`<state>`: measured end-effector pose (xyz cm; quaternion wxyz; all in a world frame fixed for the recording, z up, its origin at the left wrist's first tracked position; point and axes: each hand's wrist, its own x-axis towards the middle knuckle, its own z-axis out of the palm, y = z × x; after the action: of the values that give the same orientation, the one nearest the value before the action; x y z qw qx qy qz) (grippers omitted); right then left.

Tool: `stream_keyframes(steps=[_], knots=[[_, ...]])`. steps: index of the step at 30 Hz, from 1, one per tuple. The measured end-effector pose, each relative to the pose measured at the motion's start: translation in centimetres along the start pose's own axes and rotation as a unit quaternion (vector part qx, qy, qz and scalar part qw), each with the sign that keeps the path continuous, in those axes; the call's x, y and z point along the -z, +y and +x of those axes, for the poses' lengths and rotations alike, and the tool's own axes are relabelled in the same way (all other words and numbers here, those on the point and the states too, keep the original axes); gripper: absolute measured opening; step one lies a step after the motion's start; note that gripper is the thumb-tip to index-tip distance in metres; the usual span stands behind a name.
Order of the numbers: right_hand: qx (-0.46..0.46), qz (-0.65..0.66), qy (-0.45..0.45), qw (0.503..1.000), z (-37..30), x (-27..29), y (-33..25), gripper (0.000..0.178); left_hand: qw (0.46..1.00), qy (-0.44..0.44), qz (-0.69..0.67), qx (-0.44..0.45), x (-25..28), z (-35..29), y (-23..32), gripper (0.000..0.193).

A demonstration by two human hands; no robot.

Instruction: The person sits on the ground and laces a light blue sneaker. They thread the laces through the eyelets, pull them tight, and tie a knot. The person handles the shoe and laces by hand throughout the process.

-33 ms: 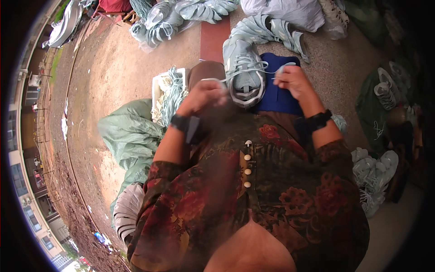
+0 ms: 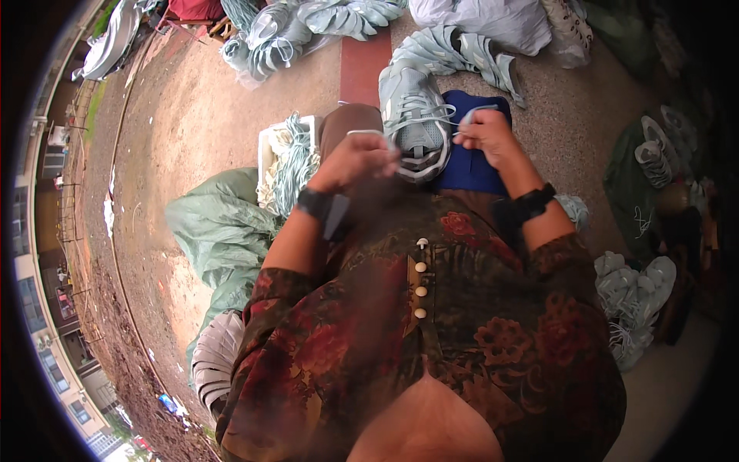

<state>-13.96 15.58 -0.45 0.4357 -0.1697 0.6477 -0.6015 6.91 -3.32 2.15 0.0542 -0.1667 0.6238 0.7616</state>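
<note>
A light grey-green sneaker (image 2: 416,127) rests at my lap, its opening toward me and its toe pointing away. Thin pale shoelaces (image 2: 431,117) cross its upper, with ends running out to both sides. At the left of the opening, my left hand (image 2: 356,159) is closed on one lace end; its fingertips are slightly blurred. My right hand (image 2: 485,137) pinches the other end to the right of the shoe, above a blue cloth or pad (image 2: 476,171). A curved row of nested grey-green shoe pieces (image 2: 443,48) lies just beyond the toe.
A white basket (image 2: 263,154) of pale laces stands left of my knee, beside a green sack (image 2: 223,223). Bundled shoe parts (image 2: 269,42) and a white bag (image 2: 493,21) lie ahead. Several finished-looking sneakers (image 2: 635,296) are piled at right. Stacked pale pieces (image 2: 218,358) sit low at left.
My left hand has shifted right, toward the shoe opening. My right hand has moved slightly left, closer to the shoe. The sneaker has stayed in place.
</note>
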Motion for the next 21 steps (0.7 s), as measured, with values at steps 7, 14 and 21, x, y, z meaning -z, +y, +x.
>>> stream_keyframes(steps=[7,14,21], knots=[[0.116,-0.112,0.132,0.978,2.2,-2.6,1.9,0.020,0.999,0.012,0.041,-0.017,-2.4,4.3,-0.3,0.011],[0.193,-0.307,0.181,0.914,2.5,-3.3,1.7,0.021,0.998,0.041,0.045,-0.023,-2.6,4.1,-1.2,0.010],[0.259,-0.458,0.166,0.834,2.2,-4.8,1.5,0.013,0.996,0.053,0.073,-0.028,-2.7,4.3,-1.5,0.009]])
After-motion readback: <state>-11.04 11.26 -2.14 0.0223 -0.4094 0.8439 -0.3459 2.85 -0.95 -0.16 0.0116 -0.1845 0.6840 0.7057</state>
